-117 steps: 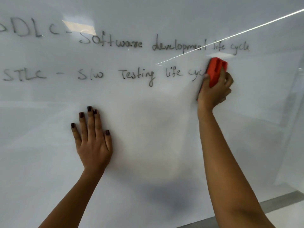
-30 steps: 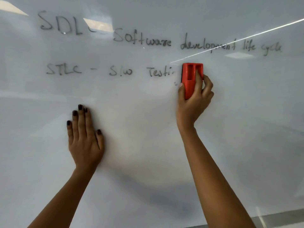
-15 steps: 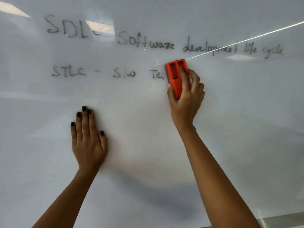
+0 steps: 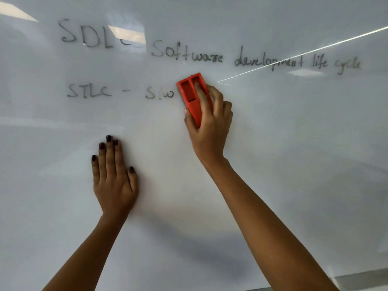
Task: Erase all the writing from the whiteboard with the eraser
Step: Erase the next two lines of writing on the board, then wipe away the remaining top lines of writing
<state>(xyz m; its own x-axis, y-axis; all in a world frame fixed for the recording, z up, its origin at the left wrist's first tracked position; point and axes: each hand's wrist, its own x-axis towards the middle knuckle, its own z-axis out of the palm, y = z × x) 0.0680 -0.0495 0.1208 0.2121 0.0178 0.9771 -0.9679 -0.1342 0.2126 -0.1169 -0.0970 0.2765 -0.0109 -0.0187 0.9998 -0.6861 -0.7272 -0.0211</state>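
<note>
Red eraser [image 4: 192, 97] under right-hand fingers [image 4: 200, 95].

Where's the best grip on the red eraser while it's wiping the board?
Likely the long sides of the red eraser, taken from below and from the open back. It lies flat on the whiteboard, long axis near upright, tilted slightly left. The right hand does this: thumb on the left edge, a finger in a back recess.

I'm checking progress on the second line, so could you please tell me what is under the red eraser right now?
The eraser, held by the right hand, lies against the whiteboard just right of "S/w". Any writing beneath it is covered.
</note>
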